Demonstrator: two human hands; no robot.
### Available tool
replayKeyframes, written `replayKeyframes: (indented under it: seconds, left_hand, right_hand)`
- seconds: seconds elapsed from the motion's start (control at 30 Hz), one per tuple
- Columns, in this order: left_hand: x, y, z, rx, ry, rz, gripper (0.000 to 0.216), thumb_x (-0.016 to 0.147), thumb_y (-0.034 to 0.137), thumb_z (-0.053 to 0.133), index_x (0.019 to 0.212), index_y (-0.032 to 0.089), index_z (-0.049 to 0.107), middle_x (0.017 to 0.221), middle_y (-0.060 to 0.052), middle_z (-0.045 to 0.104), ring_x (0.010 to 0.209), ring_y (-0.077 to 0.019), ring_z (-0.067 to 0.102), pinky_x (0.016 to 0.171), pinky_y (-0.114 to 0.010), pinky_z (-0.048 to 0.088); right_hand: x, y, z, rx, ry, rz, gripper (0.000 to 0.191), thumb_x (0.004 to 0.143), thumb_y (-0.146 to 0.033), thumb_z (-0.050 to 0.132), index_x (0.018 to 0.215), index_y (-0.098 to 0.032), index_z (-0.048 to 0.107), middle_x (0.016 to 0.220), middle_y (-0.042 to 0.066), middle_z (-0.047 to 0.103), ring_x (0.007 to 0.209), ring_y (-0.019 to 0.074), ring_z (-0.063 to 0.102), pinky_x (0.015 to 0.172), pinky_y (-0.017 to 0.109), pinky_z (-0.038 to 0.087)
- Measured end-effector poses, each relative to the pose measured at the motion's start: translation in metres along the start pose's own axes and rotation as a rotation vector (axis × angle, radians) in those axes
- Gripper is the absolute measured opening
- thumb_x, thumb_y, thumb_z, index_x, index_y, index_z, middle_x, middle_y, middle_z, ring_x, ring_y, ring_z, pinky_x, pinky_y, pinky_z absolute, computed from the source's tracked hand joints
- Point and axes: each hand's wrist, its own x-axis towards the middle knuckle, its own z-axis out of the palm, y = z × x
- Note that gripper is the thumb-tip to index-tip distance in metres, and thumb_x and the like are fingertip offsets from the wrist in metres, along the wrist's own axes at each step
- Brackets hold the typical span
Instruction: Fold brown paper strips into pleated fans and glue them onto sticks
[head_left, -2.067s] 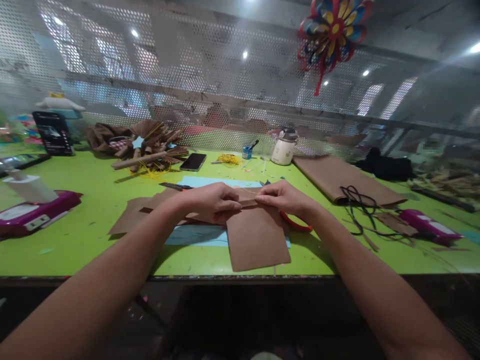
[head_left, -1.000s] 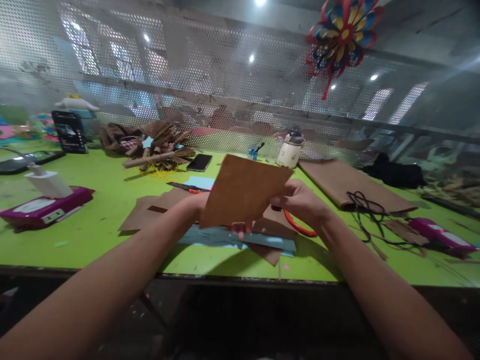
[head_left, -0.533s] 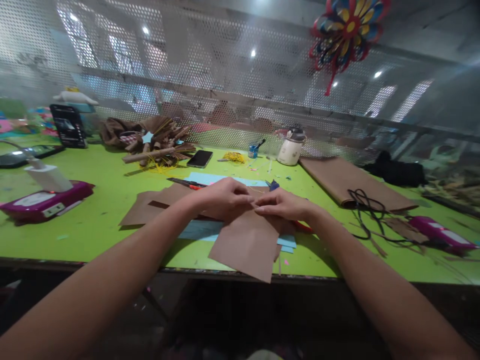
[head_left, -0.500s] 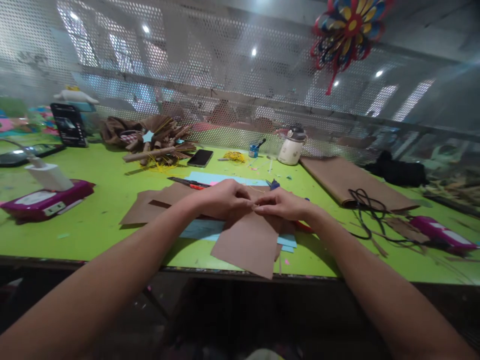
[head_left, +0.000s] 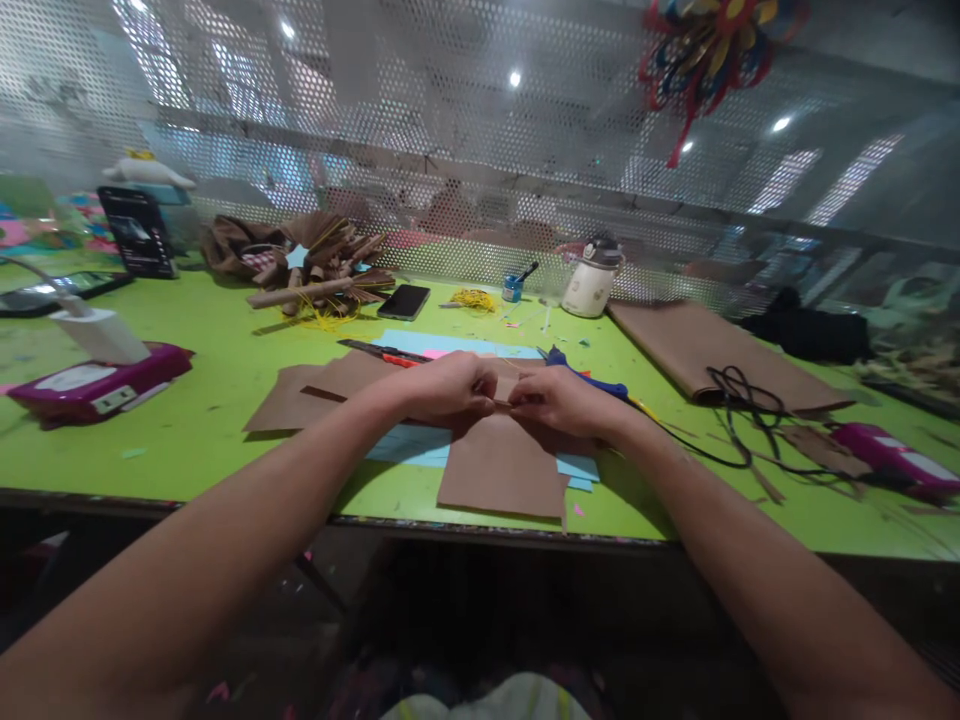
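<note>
A piece of brown paper [head_left: 501, 470] lies across the light blue sheets [head_left: 409, 446] near the table's front edge. Both hands pinch its far edge, which looks folded or rolled between the fingertips. My left hand [head_left: 461, 384] is closed on the left part of that edge. Just beside it, my right hand [head_left: 551, 397] is closed on the right part, fingers curled. More brown paper pieces [head_left: 281, 402] lie under and beside my left forearm. A cutter knife [head_left: 382, 352] with red on it rests beyond my left hand. Blue-handled pliers [head_left: 592, 381] lie beyond my right hand.
Brown paper rolls [head_left: 315, 285] tied with yellow strands stand at the back left, near a phone [head_left: 404, 301]. A white bottle [head_left: 591, 280] and a blue jar [head_left: 511, 289] stand at the back. Folded brown paper [head_left: 712, 350], a black cord [head_left: 731, 400] and a purple power strip [head_left: 896, 460] lie right.
The brown paper has turned straighter and its near edge now lies farther from the table's front edge. My fingertips have spread slightly apart along its far edge. The view has shifted a little.
</note>
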Motion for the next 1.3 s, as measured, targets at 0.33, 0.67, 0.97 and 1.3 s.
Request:
replayKeyframes:
  seconds: [0.33,0.67,0.97,1.3]
  left_hand:
    - [0.008,-0.002,0.008,0.131,0.037,0.072,0.019,0.074,0.033,0.052,0.073,0.017,0.061,0.067,-0.002,0.057,0.059,-0.0119,0.045,0.052,-0.022,0.027]
    - [0.009,0.0,0.011,0.18,0.07,0.123,0.015,0.074,0.028,0.049,0.068,0.017,0.057,0.066,-0.003,0.056,0.058,-0.0127,0.044,0.052,-0.023,0.026]
    - [0.008,-0.008,0.009,0.187,-0.017,0.108,0.012,0.069,0.016,0.047,0.074,0.016,0.057,0.074,-0.004,0.057,0.063,-0.0144,0.047,0.054,-0.024,0.03]
    - [0.0,0.005,0.0,0.23,-0.093,0.066,0.023,0.072,0.014,0.044,0.088,0.018,0.059,0.082,-0.003,0.059,0.066,-0.0146,0.048,0.055,-0.024,0.031]
  right_hand:
    - [0.0,-0.004,0.0,-0.024,-0.042,0.029,0.018,0.081,-0.022,0.052,0.09,-0.02,0.067,0.081,0.004,0.065,0.071,0.0141,0.054,0.064,0.025,0.035]
    - [-0.002,-0.004,-0.006,0.014,-0.076,0.046,0.012,0.077,-0.018,0.055,0.081,-0.019,0.066,0.081,0.004,0.064,0.073,0.0151,0.053,0.065,0.025,0.034]
    - [-0.008,0.005,-0.008,-0.033,-0.153,0.07,0.01,0.077,-0.013,0.049,0.076,-0.017,0.058,0.078,0.004,0.06,0.068,0.0136,0.048,0.061,0.025,0.032]
    - [-0.016,0.002,-0.021,-0.065,-0.3,0.145,0.018,0.07,-0.006,0.045,0.08,-0.017,0.054,0.076,0.002,0.058,0.065,0.012,0.046,0.053,0.021,0.029]
